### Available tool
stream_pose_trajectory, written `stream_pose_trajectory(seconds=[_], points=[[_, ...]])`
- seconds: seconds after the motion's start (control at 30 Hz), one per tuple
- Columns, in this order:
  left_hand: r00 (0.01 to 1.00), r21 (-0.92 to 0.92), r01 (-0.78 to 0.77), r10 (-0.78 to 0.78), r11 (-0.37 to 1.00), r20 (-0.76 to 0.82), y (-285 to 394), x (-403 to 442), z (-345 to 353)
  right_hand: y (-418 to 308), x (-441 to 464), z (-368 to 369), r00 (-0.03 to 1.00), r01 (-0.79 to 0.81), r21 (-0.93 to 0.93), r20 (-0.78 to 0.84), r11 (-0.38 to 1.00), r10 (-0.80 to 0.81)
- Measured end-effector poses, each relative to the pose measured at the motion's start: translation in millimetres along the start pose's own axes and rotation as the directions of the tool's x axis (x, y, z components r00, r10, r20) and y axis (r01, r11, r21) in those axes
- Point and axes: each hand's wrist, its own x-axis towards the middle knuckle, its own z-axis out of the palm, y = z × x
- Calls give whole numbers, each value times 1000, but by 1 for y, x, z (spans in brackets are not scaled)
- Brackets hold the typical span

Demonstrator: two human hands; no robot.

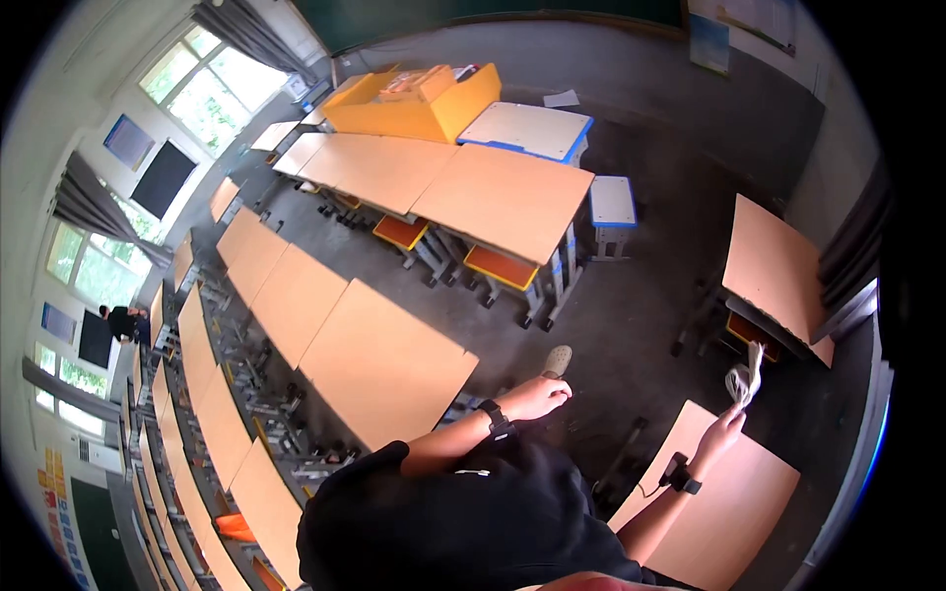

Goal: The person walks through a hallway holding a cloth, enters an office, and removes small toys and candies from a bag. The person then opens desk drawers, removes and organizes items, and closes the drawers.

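Cloth [753, 374] clamped in right hand [726, 429], long axis pointing forward; left hand [535, 398] curled closed

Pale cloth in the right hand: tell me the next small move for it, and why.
Probably draw the pale cloth back and down onto the nearest desk on the right: the right hand grips it, it shows past that desk's far edge, and the desktop appears just below the right forearm.

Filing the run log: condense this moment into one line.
right hand: holds pale cloth-like item | left hand: loosely curled, no object visible | nearby: tan desktop beneath right forearm
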Motion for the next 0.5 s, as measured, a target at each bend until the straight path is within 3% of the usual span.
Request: stream_pose_trajectory(seconds=[0.07, 0.2, 0.27, 0.33, 0.37, 0.47, 0.5], points=[[1000, -33, 14, -13, 999, 27, -12, 43, -15, 1, 0, 27, 999, 23, -105, -35, 994, -27], [998, -64, 23, -19, 998, 58, -23, 151, -52, 27, 6, 123, 956, 82, -229, 294, 970, -11], [997, -47, -48, 51, 998, 58, -34, 218, -68, -14, 22, 171, 869, 148, -85, 487, 985, -88], [996, -76, -84, 86, 994, 35, -40, 283, -80, -110, 44, 197, 762, 106, 16, 641, 994, -91], [990, -44, -117, 120, 992, 73, -44, 311, -89, -144, 60, 211, 687, -2, 72, 725, 997, -51], [982, -55, -47, 56, 997, 182, -1, 368, -151, -223, 131, 228, 786, 69, 179, 596, 982, -164], [982, -77, -61, 73, 995, 173, -14, 388, -153, -228, 155, 229, 891, 113, 254, 401, 961, -211]])
